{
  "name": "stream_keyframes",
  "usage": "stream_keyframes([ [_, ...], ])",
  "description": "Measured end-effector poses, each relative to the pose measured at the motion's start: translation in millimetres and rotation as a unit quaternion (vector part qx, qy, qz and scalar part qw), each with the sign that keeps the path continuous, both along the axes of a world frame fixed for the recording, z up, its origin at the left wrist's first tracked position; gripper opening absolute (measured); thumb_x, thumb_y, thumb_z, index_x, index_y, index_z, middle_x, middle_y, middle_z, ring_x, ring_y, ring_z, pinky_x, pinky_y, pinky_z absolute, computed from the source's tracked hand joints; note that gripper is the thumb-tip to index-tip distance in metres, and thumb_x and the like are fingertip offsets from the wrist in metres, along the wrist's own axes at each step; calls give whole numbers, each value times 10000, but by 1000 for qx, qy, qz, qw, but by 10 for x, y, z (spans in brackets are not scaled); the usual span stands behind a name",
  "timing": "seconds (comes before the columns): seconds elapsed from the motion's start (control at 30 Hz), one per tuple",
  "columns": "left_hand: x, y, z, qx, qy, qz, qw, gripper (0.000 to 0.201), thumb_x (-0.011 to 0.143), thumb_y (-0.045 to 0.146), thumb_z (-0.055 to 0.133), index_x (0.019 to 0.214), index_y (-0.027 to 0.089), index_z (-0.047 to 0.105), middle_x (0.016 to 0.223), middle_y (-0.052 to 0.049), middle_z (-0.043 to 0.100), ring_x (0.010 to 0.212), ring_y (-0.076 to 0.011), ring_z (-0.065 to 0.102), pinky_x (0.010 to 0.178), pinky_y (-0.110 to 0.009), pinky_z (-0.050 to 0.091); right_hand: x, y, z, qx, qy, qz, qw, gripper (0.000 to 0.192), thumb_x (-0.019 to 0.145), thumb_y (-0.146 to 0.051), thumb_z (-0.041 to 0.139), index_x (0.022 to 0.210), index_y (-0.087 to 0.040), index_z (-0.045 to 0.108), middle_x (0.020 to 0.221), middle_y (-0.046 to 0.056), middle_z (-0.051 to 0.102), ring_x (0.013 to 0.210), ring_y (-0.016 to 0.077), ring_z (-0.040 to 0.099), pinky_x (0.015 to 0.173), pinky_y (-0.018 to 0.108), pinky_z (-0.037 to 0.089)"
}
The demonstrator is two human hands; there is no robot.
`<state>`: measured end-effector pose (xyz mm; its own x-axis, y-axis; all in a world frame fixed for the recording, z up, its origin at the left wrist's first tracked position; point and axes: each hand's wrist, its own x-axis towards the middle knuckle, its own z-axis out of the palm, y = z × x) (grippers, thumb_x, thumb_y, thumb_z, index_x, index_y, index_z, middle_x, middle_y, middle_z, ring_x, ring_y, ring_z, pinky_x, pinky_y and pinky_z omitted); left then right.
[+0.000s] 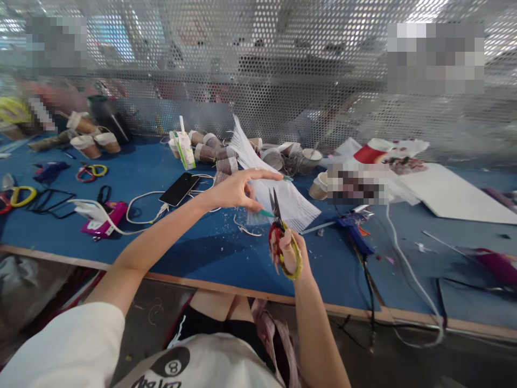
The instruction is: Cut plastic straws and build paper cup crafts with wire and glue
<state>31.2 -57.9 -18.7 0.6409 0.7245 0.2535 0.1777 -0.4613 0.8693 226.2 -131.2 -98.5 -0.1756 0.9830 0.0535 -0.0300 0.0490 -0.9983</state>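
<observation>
My right hand [290, 253] grips scissors [278, 226] with red and yellow handles. The dark blades point up and stand slightly apart, in front of a white, finely ribbed sheet [299, 207]. My left hand [242, 188] is over the sheet's left side, its index finger stretched to the right and its thumb apart below, with long teal nails. The other left fingers are partly hidden, and whether they touch the sheet I cannot tell. One end of the sheet rises toward the mesh. Small white scraps [222, 234] lie on the blue table beneath.
Brown paper cups [205, 153] line the back by a perforated metal screen [283, 64]. A phone [179, 189] with white cable and a magenta device [104, 220] lie left. At right are a blue glue gun [355, 234], a red cup [371, 151] and a white board [460, 194].
</observation>
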Motion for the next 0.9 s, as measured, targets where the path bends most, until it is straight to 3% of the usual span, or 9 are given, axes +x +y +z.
stream_keyframes([
  [0.13, -3, -14, 22, -7, 4, 0, 1000, 681, 683, 206, 736, 1314, 220, 481, 1407, -134, 456, 579, -37, 609, 514, -173, 509, -2, 20, 21, 8, 5, 22, 1000, 579, 593, -766, 587, 621, -203, 458, 416, -64, 446, 277, 46, 365, 248, 158, 289],
  [0.3, -4, -14, 27, -11, -10, -7, 1000, 662, 681, 180, 727, 1300, 231, 496, 1463, -128, 380, 572, -29, 611, 526, -185, 533, -13, 34, 34, 6, -17, 13, 1000, 571, 625, -763, 562, 611, -204, 449, 399, -73, 419, 256, 47, 351, 238, 166, 287],
  [0.53, -5, -9, 36, -9, 5, -5, 1000, 662, 691, 167, 712, 1308, 217, 480, 1401, -129, 470, 566, -47, 622, 494, -180, 505, -34, 41, -10, 14, -20, -10, 1000, 555, 649, -743, 562, 591, -209, 424, 358, -84, 384, 230, 58, 343, 218, 177, 262],
  [0.9, -11, -21, 22, 11, 23, -32, 999, 692, 732, 204, 676, 1363, 268, 398, 1503, -138, 307, 578, -40, 617, 517, -205, 523, -61, 76, 21, 5, -1, 9, 1000, 581, 594, -772, 579, 611, -206, 446, 402, -78, 431, 253, 44, 347, 237, 168, 276],
])
